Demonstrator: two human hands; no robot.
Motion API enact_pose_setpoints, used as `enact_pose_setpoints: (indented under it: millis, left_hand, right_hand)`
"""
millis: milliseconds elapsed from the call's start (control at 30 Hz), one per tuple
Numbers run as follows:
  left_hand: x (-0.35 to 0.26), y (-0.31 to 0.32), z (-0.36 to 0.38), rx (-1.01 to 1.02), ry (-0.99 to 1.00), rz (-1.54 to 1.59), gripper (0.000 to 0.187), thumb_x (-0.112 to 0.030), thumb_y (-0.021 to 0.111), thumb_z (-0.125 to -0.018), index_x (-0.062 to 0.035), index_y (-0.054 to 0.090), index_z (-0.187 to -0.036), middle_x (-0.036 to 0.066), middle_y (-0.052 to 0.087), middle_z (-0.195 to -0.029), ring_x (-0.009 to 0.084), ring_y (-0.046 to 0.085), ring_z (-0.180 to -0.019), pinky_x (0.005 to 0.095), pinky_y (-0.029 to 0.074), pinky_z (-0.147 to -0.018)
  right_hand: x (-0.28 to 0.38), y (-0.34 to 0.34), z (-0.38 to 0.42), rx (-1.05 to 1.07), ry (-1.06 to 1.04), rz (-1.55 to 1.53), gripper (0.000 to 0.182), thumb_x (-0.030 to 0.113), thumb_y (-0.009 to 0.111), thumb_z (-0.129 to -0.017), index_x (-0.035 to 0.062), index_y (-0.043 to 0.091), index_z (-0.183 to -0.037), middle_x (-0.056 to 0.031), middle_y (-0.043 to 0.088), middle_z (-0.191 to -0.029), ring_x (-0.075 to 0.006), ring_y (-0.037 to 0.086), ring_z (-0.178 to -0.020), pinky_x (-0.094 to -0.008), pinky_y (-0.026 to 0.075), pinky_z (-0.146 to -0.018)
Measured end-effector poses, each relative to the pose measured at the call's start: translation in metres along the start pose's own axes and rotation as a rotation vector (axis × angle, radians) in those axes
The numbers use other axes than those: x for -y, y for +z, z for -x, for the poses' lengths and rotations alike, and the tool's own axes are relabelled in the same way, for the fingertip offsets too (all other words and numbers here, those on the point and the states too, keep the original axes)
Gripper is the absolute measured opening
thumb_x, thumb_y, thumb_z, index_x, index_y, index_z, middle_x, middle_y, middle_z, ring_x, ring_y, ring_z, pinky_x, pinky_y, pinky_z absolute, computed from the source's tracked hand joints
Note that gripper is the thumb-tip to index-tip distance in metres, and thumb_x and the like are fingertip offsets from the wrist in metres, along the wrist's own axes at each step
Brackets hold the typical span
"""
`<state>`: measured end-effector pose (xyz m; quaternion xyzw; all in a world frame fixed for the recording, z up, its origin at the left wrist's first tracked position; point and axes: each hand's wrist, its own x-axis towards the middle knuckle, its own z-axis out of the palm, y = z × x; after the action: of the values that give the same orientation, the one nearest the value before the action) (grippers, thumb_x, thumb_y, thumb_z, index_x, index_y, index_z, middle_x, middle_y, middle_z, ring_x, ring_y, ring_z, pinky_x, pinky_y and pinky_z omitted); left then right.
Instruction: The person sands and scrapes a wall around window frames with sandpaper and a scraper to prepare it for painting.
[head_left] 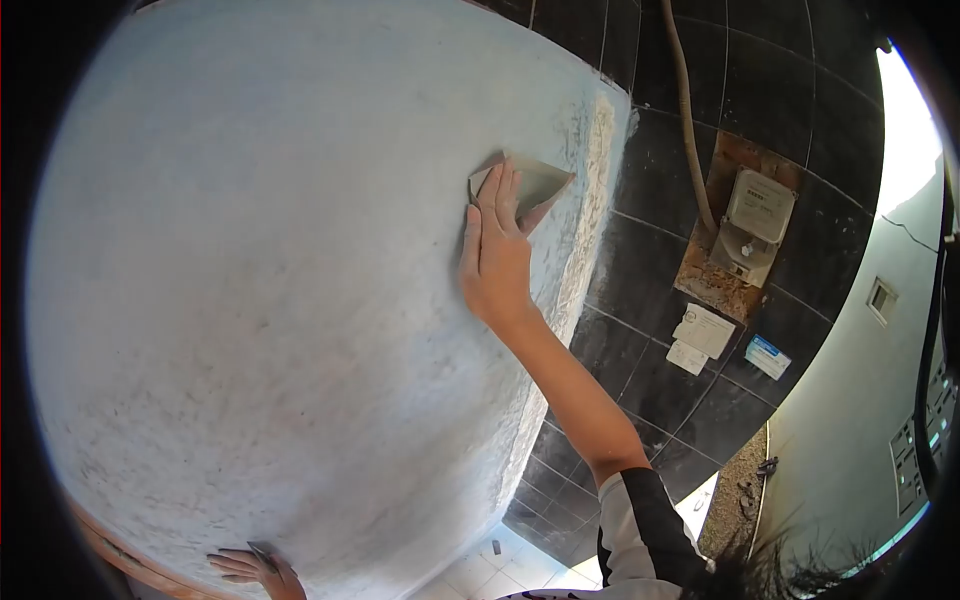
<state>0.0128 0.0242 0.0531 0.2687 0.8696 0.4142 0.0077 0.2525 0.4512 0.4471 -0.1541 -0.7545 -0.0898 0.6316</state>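
My right hand presses a folded sheet of sandpaper against the pale blue wall, near its rough right-hand edge. Its fingers lie over the sheet, and the free corners stick out above and to the right. Low on the left, my left hand rests against the same wall with its fingers stretched out. A small dark flat piece shows by its thumb and appears tucked in the grip; its kind is too small to make out. Patchy grey marks cover the lower wall.
Black tiles adjoin the wall on the right. They carry an electricity meter on a worn board, a hose-like conduit, paper notes and a blue-white card. Pale floor tiles lie below.
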Motion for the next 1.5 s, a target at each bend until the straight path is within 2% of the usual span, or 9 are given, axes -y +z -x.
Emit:
enact_pose_setpoints:
  millis: [67,133,233,467,533,567,800,1067,1500]
  left_hand:
    - [0.009,-0.002,-0.001,0.059,-0.088,0.069,0.063,-0.034,0.049,-0.105,0.0062,0.034,-0.151,0.040,0.057,-0.123,0.0481,0.059,-0.114,0.0530,0.046,-0.098]
    - [0.040,0.010,-0.010,-0.373,0.859,-0.286,0.056,-0.031,0.049,-0.105,0.0086,0.040,-0.144,0.036,0.062,-0.107,0.0460,0.061,-0.099,0.0533,0.048,-0.090]
    - [-0.027,-0.016,0.009,0.081,-0.160,0.188,0.051,-0.028,0.051,-0.104,0.0091,0.043,-0.138,0.029,0.063,-0.096,0.0405,0.062,-0.088,0.0511,0.050,-0.082]
    - [-0.015,-0.013,0.009,0.103,-0.081,0.229,0.054,-0.026,0.052,-0.102,0.0090,0.039,-0.142,0.021,0.061,-0.087,0.0314,0.061,-0.080,0.0464,0.051,-0.076]
    - [0.030,0.012,0.000,-0.291,0.700,-0.319,0.058,-0.024,0.051,-0.102,0.0085,0.036,-0.147,0.021,0.061,-0.085,0.0332,0.061,-0.079,0.0473,0.051,-0.075]
    - [0.027,0.010,0.001,-0.026,0.182,0.013,0.060,-0.023,0.051,-0.101,0.0066,0.034,-0.151,0.021,0.061,-0.085,0.0342,0.061,-0.079,0.0476,0.051,-0.076]
    - [0.020,-0.009,0.023,-0.051,0.117,0.033,0.058,-0.022,0.051,-0.101,0.0061,0.037,-0.150,0.021,0.061,-0.085,0.0344,0.062,-0.079,0.0476,0.050,-0.076]
    - [0.008,-0.005,0.014,-0.012,0.066,0.052,0.055,-0.021,0.051,-0.101,0.0054,0.040,-0.148,0.020,0.061,-0.085,0.0347,0.062,-0.080,0.0476,0.050,-0.077]
    - [-0.019,-0.002,0.016,-0.053,0.004,0.414,0.027,-0.017,0.051,-0.100,0.0012,0.056,-0.119,0.014,0.060,-0.078,0.0304,0.060,-0.075,0.0438,0.049,-0.074]
  right_hand:
    - [0.001,0.005,-0.001,-0.034,0.000,0.117,0.057,0.012,0.039,-0.107,-0.0123,0.022,-0.156,-0.0352,0.026,-0.161,-0.0556,0.024,-0.148,-0.0549,0.009,-0.125]
    - [-0.010,-0.001,-0.016,-0.037,-0.012,0.111,0.057,0.013,0.039,-0.107,-0.0129,0.024,-0.155,-0.0349,0.027,-0.161,-0.0546,0.025,-0.149,-0.0566,0.008,-0.125]
    - [-0.036,-0.006,-0.056,-0.099,-0.001,0.169,0.055,0.016,0.038,-0.108,-0.0123,0.030,-0.154,-0.0329,0.033,-0.159,-0.0496,0.030,-0.148,-0.0572,0.006,-0.125]
    - [-0.111,-0.027,-0.152,-0.208,0.165,0.164,0.054,0.026,0.039,-0.107,-0.0089,0.046,-0.147,-0.0279,0.047,-0.152,-0.0453,0.046,-0.140,-0.0466,0.024,-0.123]
    - [-0.114,-0.039,-0.159,-0.163,0.245,0.113,0.056,0.028,0.038,-0.107,-0.0076,0.043,-0.150,-0.0274,0.044,-0.155,-0.0449,0.044,-0.142,-0.0479,0.022,-0.124]
    - [-0.113,-0.045,-0.160,-0.119,0.271,0.128,0.055,0.029,0.038,-0.108,-0.0063,0.045,-0.149,-0.0261,0.044,-0.155,-0.0444,0.043,-0.143,-0.0443,0.027,-0.122]
    - [-0.123,-0.042,-0.111,-0.106,0.158,-0.034,0.054,0.033,0.036,-0.110,-0.0011,0.045,-0.152,-0.0244,0.053,-0.149,-0.0395,0.046,-0.142,-0.0393,0.034,-0.118]
    - [-0.016,0.003,0.031,-0.056,0.051,-0.040,0.063,0.034,0.022,-0.113,-0.0109,0.026,-0.156,-0.0280,0.031,-0.163,-0.0462,0.024,-0.153,-0.0587,-0.003,-0.124]
    - [-0.094,-0.019,-0.081,-0.160,0.140,0.079,0.055,0.025,0.031,-0.109,-0.0074,0.038,-0.153,-0.0260,0.042,-0.156,-0.0428,0.044,-0.142,-0.0566,0.005,-0.125]
